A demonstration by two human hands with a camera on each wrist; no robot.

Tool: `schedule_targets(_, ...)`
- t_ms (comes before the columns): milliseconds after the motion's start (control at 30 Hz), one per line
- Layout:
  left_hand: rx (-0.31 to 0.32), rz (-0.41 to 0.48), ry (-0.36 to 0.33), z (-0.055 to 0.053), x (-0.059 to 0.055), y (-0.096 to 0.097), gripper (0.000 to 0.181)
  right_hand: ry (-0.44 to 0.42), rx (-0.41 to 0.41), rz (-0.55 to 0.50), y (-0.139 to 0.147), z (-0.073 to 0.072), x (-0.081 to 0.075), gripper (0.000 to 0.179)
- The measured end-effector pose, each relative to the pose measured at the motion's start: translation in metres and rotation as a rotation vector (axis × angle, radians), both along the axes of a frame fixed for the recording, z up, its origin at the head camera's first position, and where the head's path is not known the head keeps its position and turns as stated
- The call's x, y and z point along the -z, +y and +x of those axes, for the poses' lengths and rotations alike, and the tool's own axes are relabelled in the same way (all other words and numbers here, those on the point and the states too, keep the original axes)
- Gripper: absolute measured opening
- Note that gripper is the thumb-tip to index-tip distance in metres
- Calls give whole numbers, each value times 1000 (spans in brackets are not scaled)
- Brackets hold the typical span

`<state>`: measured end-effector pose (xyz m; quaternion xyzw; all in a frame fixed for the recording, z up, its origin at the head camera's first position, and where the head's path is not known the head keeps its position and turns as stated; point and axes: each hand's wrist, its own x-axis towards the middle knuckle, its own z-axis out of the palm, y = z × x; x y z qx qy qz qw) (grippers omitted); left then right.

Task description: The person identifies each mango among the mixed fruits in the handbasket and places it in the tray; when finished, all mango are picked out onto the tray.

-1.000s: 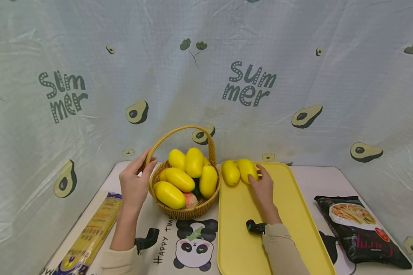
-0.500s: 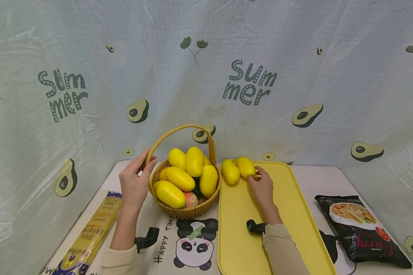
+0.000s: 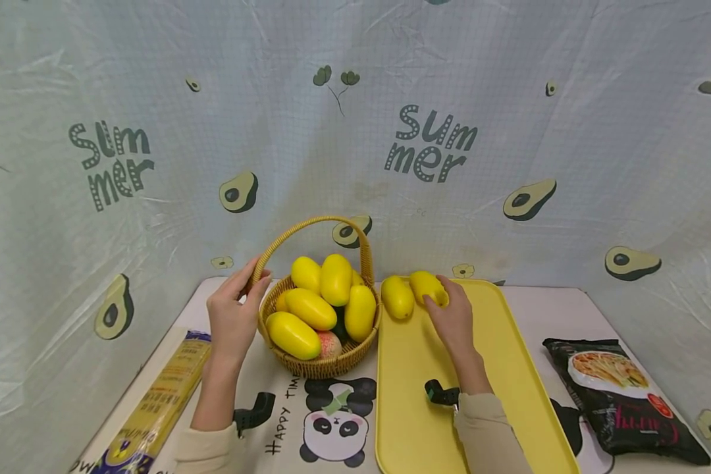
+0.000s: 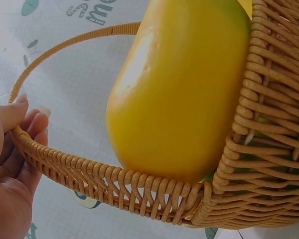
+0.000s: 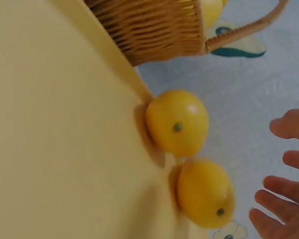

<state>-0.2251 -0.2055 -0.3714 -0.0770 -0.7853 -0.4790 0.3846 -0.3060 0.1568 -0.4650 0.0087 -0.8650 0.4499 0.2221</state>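
Observation:
My left hand (image 3: 234, 319) grips the handle (image 4: 84, 36) of a wicker basket (image 3: 326, 365), fingers curled round its left side. Several yellow mangoes (image 3: 311, 309) fill the basket, with a pinkish peach (image 3: 328, 345) and something dark green among them. Two more mangoes lie side by side at the far left end of a yellow tray (image 3: 417, 408): a left one (image 3: 397, 297) and a right one (image 5: 207, 193). My right hand (image 3: 455, 316) hovers by the right mango, overlapping it in the head view; the right wrist view shows its fingers spread, apart from the fruit.
On the left lies a long yellow pack (image 3: 160, 401) with blue ends. A black food bag (image 3: 625, 398) lies right of the tray. The white tablecloth (image 3: 275, 408) has a panda print, and a patterned curtain (image 3: 415, 217) hangs behind.
The right mango has shifted slightly toward the tray's far end. My right hand has moved from its near side to over its right side. The left hand keeps its grip on the handle.

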Motion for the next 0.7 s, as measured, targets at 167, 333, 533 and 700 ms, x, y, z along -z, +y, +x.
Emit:
schedule_targets(167,0,-6,1,-1,1,-1,38,27,-107,-6,-14,9,-18,52)
schedule_targets(333,-13,-8,13,-2,1,-3,38,98,-195,64,-38,19,-33,51)
schedule_targets(533,-10,-4,11,-1,1,-3,38,166,-331,138,-72,34,-42,52)
schedule_targets(700,5,2,-1,-2,1,-2,38,169,-489,158,-100,52,-45,54)
